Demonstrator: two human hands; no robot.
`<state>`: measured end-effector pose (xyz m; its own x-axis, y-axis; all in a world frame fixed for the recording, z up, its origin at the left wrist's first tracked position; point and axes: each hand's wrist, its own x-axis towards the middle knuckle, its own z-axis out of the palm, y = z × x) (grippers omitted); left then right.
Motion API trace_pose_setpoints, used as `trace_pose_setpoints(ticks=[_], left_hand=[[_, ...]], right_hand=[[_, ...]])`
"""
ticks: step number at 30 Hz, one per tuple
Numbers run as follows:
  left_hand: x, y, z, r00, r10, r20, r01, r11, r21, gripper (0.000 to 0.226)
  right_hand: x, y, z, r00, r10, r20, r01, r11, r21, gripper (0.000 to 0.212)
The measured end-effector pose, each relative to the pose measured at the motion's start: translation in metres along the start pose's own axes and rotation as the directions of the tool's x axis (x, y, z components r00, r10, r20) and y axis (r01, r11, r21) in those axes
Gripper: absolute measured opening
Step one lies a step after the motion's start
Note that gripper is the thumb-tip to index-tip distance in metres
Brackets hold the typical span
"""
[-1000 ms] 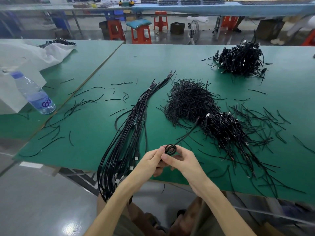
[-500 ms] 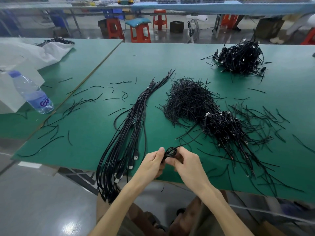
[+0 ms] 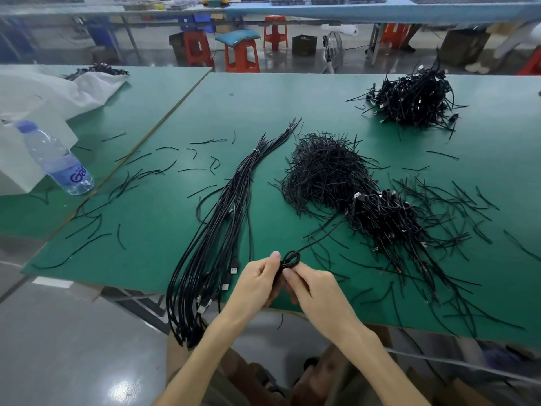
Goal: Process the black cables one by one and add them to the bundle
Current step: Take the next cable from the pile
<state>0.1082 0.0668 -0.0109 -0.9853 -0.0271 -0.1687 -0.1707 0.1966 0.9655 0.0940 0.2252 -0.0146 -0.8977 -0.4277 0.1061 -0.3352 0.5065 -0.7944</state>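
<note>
At lower centre of the frame, your hands have drawn closer together over the past second around the small coiled cable [image 3: 291, 258]. The step looks only just started, with the coil still wound. Your left hand [image 3: 256, 278] clamps the coil between its raised thumb and curled fingers [image 3: 275, 256]. Your right hand [image 3: 317, 288] pinches it from the other side, though what exactly those fingertips grip is hidden. The cable's tail trails up-right toward the heap [image 3: 383, 218]. The straightened bundle [image 3: 222, 224] lies just left on the green table [image 3: 140, 230].
</note>
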Motion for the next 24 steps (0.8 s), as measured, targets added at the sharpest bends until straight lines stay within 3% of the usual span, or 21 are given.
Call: trace_pose_setpoints(ticks=[4, 8, 12, 13, 19, 24], left_hand=[[0.003, 0.001, -0.006, 0.989, 0.145, 0.035, -0.149, 0.963, 0.227, 0.044], [0.004, 0.006, -0.015, 0.970, 0.168, 0.173, -0.157, 0.985, -0.073, 0.031], [0.003, 0.005, -0.023, 0.964, 0.229, 0.138, -0.183, 0.941, -0.286, 0.013], [0.003, 0.004, -0.025, 0.962, 0.242, 0.129, -0.194, 0.933, -0.304, 0.010], [0.004, 0.006, -0.028, 0.944, 0.324, 0.056, -0.304, 0.925, -0.230, 0.040], [0.008, 0.002, -0.033, 0.971, 0.219, 0.092, -0.162, 0.895, -0.416, 0.017]], right_hand=[[0.002, -0.001, -0.006, 0.998, -0.056, 0.043, 0.057, 0.997, -0.044, 0.026], [0.005, -0.002, -0.008, 0.995, -0.078, 0.054, 0.078, 0.997, 0.003, 0.024], [0.004, -0.007, -0.005, 0.998, -0.049, 0.037, 0.041, 0.984, 0.173, 0.030], [0.003, -0.008, -0.005, 0.999, -0.032, 0.029, 0.025, 0.976, 0.215, 0.032], [0.002, -0.013, -0.002, 0.999, 0.032, 0.008, -0.033, 0.908, 0.418, 0.036], [0.003, -0.018, -0.001, 0.999, 0.039, 0.000, -0.033, 0.859, 0.510, 0.040]])
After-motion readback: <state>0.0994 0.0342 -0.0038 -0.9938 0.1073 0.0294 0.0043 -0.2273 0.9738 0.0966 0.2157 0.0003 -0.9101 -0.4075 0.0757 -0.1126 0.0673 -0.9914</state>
